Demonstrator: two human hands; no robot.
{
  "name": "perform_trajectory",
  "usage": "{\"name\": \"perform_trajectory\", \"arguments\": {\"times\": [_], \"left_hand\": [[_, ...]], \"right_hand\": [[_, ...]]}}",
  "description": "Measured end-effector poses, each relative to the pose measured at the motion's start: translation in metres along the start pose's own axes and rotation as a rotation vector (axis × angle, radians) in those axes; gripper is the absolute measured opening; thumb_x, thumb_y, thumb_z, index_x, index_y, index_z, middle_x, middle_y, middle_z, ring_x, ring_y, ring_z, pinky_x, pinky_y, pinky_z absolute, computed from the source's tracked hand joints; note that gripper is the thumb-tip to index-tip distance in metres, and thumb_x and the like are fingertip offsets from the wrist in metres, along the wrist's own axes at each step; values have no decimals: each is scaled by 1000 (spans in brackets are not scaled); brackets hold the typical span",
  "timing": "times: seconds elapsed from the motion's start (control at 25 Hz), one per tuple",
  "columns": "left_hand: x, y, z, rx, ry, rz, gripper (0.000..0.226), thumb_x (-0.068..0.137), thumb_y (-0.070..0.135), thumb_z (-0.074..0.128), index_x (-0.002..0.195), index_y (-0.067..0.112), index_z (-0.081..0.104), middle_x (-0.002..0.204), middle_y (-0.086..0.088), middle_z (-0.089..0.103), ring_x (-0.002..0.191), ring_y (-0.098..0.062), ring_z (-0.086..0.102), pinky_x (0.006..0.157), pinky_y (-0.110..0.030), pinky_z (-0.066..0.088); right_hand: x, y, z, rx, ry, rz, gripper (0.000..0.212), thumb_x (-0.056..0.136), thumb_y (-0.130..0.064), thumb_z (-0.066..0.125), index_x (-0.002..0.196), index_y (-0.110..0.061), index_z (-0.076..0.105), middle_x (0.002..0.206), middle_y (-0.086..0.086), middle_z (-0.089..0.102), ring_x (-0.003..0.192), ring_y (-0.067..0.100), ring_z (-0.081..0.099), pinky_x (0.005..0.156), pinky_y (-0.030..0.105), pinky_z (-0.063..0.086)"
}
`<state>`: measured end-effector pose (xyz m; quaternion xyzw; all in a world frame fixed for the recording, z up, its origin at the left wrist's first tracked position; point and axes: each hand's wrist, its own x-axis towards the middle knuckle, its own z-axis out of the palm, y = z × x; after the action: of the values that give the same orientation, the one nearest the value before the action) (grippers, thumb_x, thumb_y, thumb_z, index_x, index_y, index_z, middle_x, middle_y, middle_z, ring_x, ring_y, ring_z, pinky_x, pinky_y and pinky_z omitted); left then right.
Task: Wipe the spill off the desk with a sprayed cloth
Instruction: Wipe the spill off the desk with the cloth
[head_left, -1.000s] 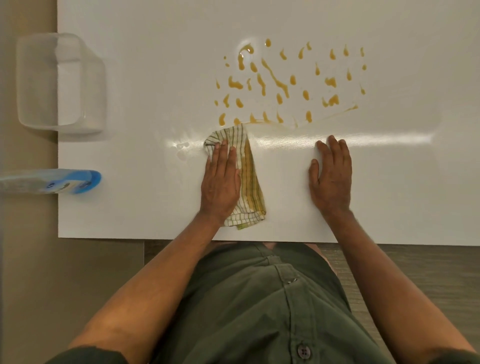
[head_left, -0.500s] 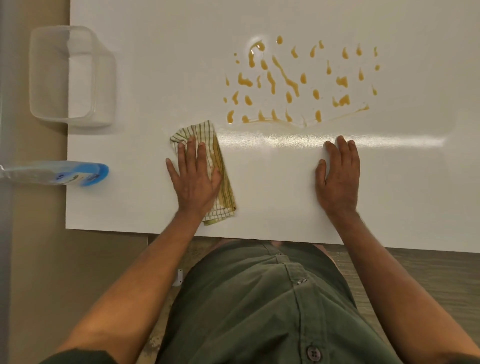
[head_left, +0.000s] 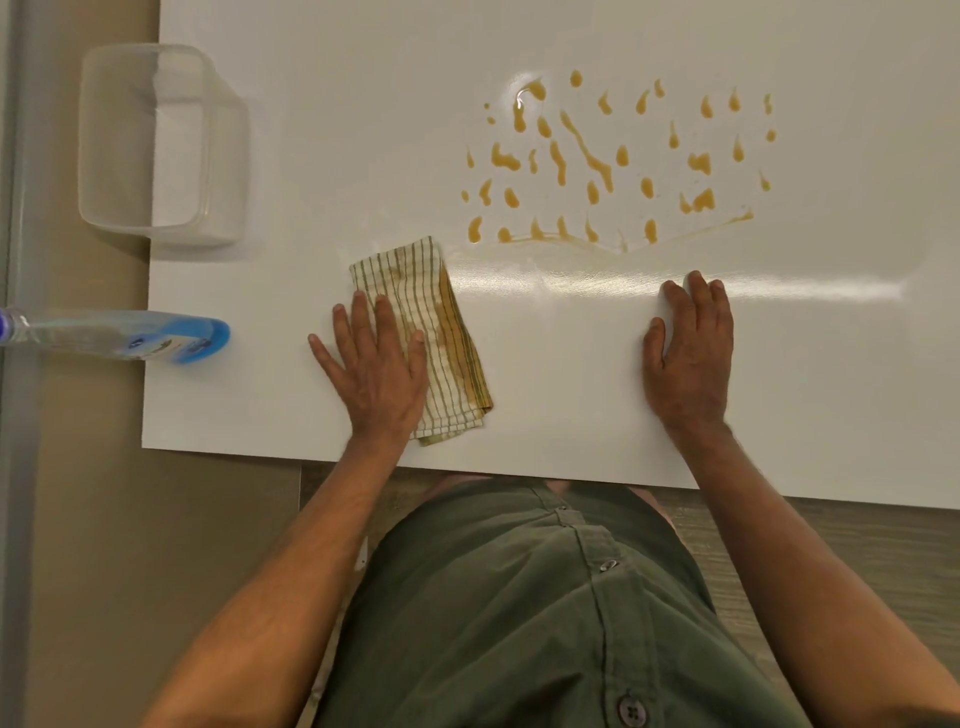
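Note:
Orange-yellow spill (head_left: 587, 156) lies as several drops and streaks on the white desk (head_left: 363, 130), far centre-right, with a thin smeared line along its near edge. A folded, green-striped white cloth (head_left: 441, 322), stained yellow along its right side, lies flat on the desk to the near left of the spill. My left hand (head_left: 376, 374) presses palm-down on the cloth's left half, fingers spread. My right hand (head_left: 688, 353) rests flat on the bare desk just in front of the spill, holding nothing.
A clear plastic container (head_left: 156, 145) stands at the desk's far left corner. A spray bottle (head_left: 130, 335) with a blue base lies on its side across the desk's left edge. The desk's near edge runs just behind my wrists.
My left hand has slid the cloth leftwards, away from the spill's near-left corner. The right hand has stayed flat in place.

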<state>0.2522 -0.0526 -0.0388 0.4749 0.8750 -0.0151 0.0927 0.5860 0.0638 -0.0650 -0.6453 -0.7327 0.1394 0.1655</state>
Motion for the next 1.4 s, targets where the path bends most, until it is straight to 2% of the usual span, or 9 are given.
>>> {"name": "perform_trajectory", "arguments": {"times": [0.12, 0.2, 0.28, 0.4, 0.48, 0.72, 1.12, 1.28, 1.4], "left_hand": [[3, 0, -5, -30, 67, -65, 70, 105, 52, 31, 163, 13, 26, 174, -15, 15, 161, -35, 9, 126, -69, 3], [10, 18, -2, -22, 92, 35, 75, 103, 55, 36, 165, 17, 21, 175, -15, 10, 161, -38, 5, 127, -65, -4], [13, 36, 5, -24, 19, 65, 81, 101, 62, 35, 167, 21, 13, 176, -13, 2, 161, -41, -3, 125, -67, -6], [12, 45, 17, -32, -17, 22, 77, 104, 61, 28, 168, 21, 14, 176, -15, 3, 161, -43, -2, 126, -67, 7], [14, 44, 19, -27, 16, 72, 72, 107, 55, 28, 167, 18, 17, 174, -20, 8, 161, -43, 3, 127, -63, 14], [24, 48, 17, -23, 34, 134, 64, 109, 42, 26, 168, 19, 15, 174, -20, 9, 162, -38, 6, 129, -57, 14], [185, 161, -13, -51, 43, 229, 63, 107, 37, 20, 167, 15, 19, 174, -19, 12, 162, -36, 9, 129, -54, 15], [149, 194, -4, -57, 7, 393, 62, 109, 36, 21, 167, 15, 17, 174, -18, 10, 162, -35, 8, 130, -54, 13], [98, 167, 8, -59, 13, 490, 60, 109, 34, 27, 165, 13, 25, 173, -18, 17, 161, -36, 14, 129, -54, 16]], "right_hand": [[0, 1, 1, -1, 2, -4, 46, 110, -23, 44, 154, -11, 47, 167, 13, 39, 161, 34, 25, 133, 44, 22], [0, 1, 1, -2, 5, -4, 46, 110, -23, 44, 154, -11, 47, 167, 13, 39, 161, 34, 25, 133, 44, 23], [0, 1, 2, -5, 2, -6, 45, 110, -24, 43, 154, -12, 46, 167, 13, 38, 161, 34, 25, 133, 44, 22], [0, 1, 2, -14, 1, -6, 46, 111, -24, 43, 154, -11, 45, 168, 13, 38, 161, 33, 24, 133, 44, 22], [0, 1, 2, -17, -3, -3, 46, 111, -25, 42, 155, -12, 45, 168, 12, 37, 162, 33, 23, 133, 44, 22], [0, 2, 3, -9, -12, 6, 46, 110, -25, 42, 155, -12, 45, 169, 11, 36, 163, 31, 22, 134, 43, 20], [2, 2, 6, -36, -20, 30, 49, 110, -32, 36, 154, -13, 45, 170, 10, 35, 163, 30, 21, 133, 47, 23], [3, 2, 4, -32, -26, 38, 49, 110, -32, 38, 154, -13, 45, 170, 10, 35, 163, 30, 21, 133, 48, 24], [2, 3, 3, -22, -39, 36, 49, 109, -31, 40, 154, -13, 45, 170, 10, 35, 163, 29, 21, 133, 47, 24]]}}
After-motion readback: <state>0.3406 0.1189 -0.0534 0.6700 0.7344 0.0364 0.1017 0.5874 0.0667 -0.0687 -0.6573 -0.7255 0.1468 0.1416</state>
